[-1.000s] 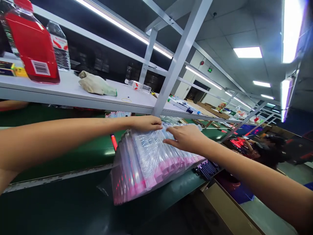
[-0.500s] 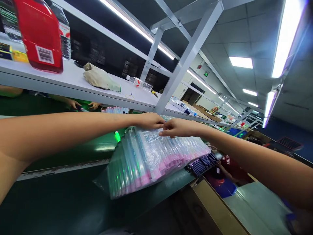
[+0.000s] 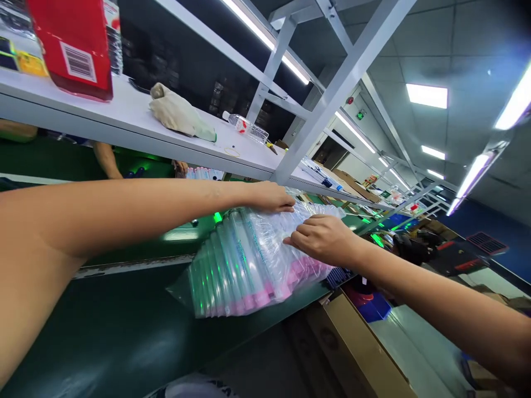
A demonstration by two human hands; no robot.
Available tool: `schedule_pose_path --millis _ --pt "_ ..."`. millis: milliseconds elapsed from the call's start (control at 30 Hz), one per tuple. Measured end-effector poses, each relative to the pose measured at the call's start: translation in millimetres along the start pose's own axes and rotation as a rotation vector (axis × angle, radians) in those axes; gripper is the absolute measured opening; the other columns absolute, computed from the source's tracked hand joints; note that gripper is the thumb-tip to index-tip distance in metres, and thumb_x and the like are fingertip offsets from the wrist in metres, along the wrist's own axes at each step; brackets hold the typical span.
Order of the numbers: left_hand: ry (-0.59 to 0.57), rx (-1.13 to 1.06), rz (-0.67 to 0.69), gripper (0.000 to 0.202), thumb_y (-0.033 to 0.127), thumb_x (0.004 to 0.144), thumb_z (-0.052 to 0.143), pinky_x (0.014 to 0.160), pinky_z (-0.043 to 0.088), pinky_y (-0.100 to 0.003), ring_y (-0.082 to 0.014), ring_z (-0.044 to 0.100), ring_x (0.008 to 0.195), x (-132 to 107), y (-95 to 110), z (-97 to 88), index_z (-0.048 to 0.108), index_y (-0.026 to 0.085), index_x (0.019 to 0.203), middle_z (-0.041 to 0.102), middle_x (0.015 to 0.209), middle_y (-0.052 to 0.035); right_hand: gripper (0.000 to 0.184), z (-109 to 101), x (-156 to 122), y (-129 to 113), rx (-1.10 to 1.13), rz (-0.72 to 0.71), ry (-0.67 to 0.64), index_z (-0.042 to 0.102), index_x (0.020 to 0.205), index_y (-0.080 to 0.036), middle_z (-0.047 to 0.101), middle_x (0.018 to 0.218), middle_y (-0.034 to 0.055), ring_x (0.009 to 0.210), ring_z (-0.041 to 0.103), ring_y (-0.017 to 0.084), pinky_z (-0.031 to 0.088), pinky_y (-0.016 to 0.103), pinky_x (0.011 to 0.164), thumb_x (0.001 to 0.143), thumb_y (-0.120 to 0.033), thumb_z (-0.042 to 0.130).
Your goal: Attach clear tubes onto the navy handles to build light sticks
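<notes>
A clear plastic bag (image 3: 265, 243) full of pink-ended transparent tubes (image 3: 224, 265) lies on the green work surface (image 3: 112, 331). My left hand (image 3: 271, 197) is at the bag's far upper side, its fingers closed on the film. Nearer to me and to the right, my right hand (image 3: 321, 236) has its fingers curled in a pinch at the same plastic bag. The film between the two hands is wrinkled. Some of the tubes are hidden beneath my hands.
Above the bag runs a white shelf (image 3: 136, 130) with a red container (image 3: 72, 50), a glove (image 3: 178, 113) and a plastic bottle (image 3: 245, 127). A cardboard box (image 3: 369, 348) stands at the lower right. Another person's arm (image 3: 107, 159) shows below the shelf.
My right hand has moved nearer to me and away from the left hand, and the bag's film is more bunched between them. The view has shifted slightly.
</notes>
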State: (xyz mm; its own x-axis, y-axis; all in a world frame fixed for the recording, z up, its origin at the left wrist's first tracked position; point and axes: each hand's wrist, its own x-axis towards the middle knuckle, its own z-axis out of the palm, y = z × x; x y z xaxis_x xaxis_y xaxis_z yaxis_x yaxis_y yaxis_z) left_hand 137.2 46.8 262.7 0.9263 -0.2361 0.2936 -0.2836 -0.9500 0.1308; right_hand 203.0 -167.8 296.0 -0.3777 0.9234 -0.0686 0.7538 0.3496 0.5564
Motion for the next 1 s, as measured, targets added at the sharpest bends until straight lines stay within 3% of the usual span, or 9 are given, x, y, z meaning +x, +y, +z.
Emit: schedule_pose_path --millis 100,300,400,467,533,600,733,833,1000 --pt "0.015 -0.046 -0.015 0.035 0.044 0.1 0.048 0.075 0.04 -0.032 -0.0266 0.067 0.087 -3 -2 -2.1 0.073 0.019 0.101 0.077 0.098 -0.0122 0.051 2 6 4 0.011 0.181 0.008 0.071 0.079 -0.017 0.068 0.068 0.0067 0.063 0.057 0.018 0.023 0.036 0.061 0.108 -0.041 0.037" --pt "-0.009 -0.244 -0.026 0.039 0.042 0.099 0.046 0.074 0.042 -0.027 -0.0199 0.066 0.087 -8 -9 -12.3 0.074 0.016 0.105 0.077 0.103 -0.0072 0.038 -12 25 10 0.162 0.403 -0.029 0.075 0.097 -0.018 0.07 0.114 0.0133 0.086 0.064 0.022 0.036 0.034 0.069 0.103 -0.045 0.049" --pt "-0.013 -0.323 -0.026 0.045 0.046 0.097 0.045 0.068 0.042 -0.026 -0.0176 0.064 0.079 -6 -16 -14.5 0.074 0.012 0.098 0.075 0.093 -0.0066 0.036 -19 27 4 0.233 0.465 -0.107 0.072 0.093 -0.016 0.072 0.097 0.0128 0.083 0.064 0.024 0.037 0.034 0.069 0.102 -0.041 0.047" --pt "-0.026 -0.342 -0.015 0.043 0.044 0.095 0.046 0.067 0.043 -0.026 -0.017 0.063 0.076 -2 -19 -15.8 0.075 0.011 0.097 0.075 0.09 -0.0058 0.029 -22 26 1 0.275 0.526 -0.12 0.067 0.105 -0.016 0.072 0.09 0.0104 0.079 0.063 0.023 0.035 0.033 0.066 0.099 -0.04 0.053" --pt "-0.069 -0.335 0.013 0.037 0.038 0.091 0.05 0.069 0.044 -0.025 -0.0164 0.064 0.077 2 -19 -18.0 0.076 0.013 0.095 0.076 0.089 -0.0039 0.037 -23 27 1 0.329 0.563 -0.113 0.06 0.119 -0.017 0.071 0.086 0.0067 0.071 0.06 0.021 0.033 0.031 0.062 0.094 -0.044 0.061" --pt "-0.114 -0.297 0.038 0.031 0.033 0.088 0.053 0.069 0.045 -0.025 -0.0165 0.064 0.076 6 -14 -20.6 0.078 0.015 0.09 0.078 0.088 -0.0028 0.04 -21 32 5 0.419 0.523 -0.142 0.06 0.113 -0.019 0.065 0.076 0.0016 0.064 0.054 0.017 0.03 0.03 0.059 0.091 -0.053 0.063" --pt "-0.1 -0.155 0.037 0.027 0.029 0.084 0.059 0.068 0.045 -0.03 -0.0233 0.068 0.081 5 -2 -20.2 0.079 0.019 0.1 0.08 0.1 -0.0066 0.05 -11 49 19 0.64 0.329 -0.234 0.055 0.073 -0.02 0.048 0.062 -0.0035 0.059 0.042 0.013 0.026 0.029 0.057 0.095 -0.065 0.052" --pt "-0.058 -0.044 0.036 0.035 0.03 0.079 0.069 0.074 0.045 -0.035 -0.0301 0.069 0.088 3 0 -15.0 0.076 0.022 0.112 0.079 0.108 -0.01 0.05 -5 57 27 0.692 0.169 -0.219 0.053 0.07 -0.02 0.049 0.065 -0.003 0.062 0.042 0.013 0.03 0.028 0.061 0.1 -0.059 0.048" --pt "-0.079 0.068 0.074 0.025 0.026 0.085 0.065 0.074 0.043 -0.035 -0.0297 0.069 0.086 7 -2 -13.0 0.077 0.025 0.108 0.079 0.094 -0.0094 0.044 2 53 21 0.537 0.052 -0.108 0.053 0.07 -0.02 0.047 0.063 -0.0026 0.062 0.036 0.014 0.029 0.03 0.064 0.105 -0.047 0.045"
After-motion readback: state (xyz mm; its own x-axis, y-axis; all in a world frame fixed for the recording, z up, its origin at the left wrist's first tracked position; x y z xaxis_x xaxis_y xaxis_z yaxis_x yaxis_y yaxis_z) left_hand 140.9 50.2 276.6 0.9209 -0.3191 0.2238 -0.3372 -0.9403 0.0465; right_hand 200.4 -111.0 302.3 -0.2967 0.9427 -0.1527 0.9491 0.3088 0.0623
